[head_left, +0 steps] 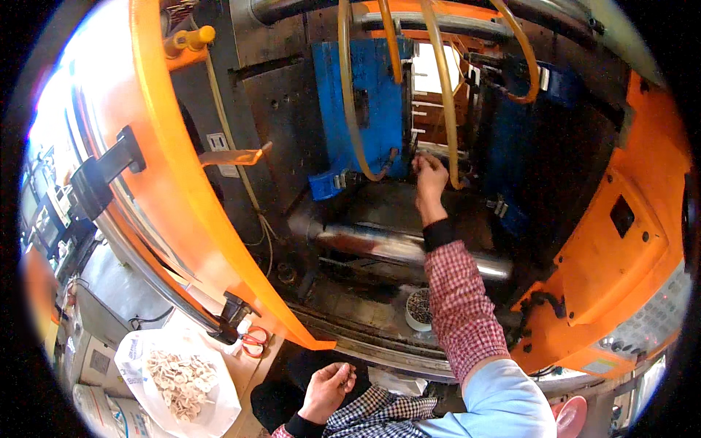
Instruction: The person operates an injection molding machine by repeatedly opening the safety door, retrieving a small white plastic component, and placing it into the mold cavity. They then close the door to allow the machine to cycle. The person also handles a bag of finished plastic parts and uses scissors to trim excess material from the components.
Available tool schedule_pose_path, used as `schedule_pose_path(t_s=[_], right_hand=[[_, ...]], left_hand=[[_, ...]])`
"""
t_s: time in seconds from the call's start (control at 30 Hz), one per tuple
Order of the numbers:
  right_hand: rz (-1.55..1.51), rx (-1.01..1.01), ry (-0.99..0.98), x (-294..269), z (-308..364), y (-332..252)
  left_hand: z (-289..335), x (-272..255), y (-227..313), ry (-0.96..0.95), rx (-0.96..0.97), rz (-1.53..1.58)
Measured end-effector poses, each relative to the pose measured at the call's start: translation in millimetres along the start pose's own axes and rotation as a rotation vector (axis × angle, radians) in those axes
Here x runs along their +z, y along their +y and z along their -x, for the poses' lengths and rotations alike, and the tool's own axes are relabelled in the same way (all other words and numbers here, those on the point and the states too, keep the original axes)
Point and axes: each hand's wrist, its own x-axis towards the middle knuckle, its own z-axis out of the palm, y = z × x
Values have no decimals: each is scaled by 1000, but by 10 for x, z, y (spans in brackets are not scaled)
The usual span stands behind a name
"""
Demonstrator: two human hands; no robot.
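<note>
My right hand (431,182) reaches far into a moulding machine, its fingers pinched together beside the open gap of a blue mould (369,95). Whatever those fingertips hold, if anything, is too small to make out. A translucent hose (447,95) hangs right next to that hand. Close to my body, above my lap, my left hand (326,390) is closed, with something small and dark at its fingertips that I cannot name. Below my right forearm stands a white tub (420,321) full of small dark pieces.
A polished steel bar (372,244) crosses under my right arm. The orange door (219,219) with its black handle is at the left. Lower left, a white plastic bag (139,350) holds many cream-coloured parts beside red-handled scissors (254,342). An orange control panel (613,248) stands right.
</note>
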Motion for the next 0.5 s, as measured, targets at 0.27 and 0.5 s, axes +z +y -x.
schedule_pose_path(t_s=[0.27, 0.5], right_hand=[[-88, -95, -126, 569, -567, -154], [-312, 46, 83, 639, -1553, -39]], left_hand=[[283, -111, 33, 37, 35, 6], [295, -182, 22, 42, 52, 125]])
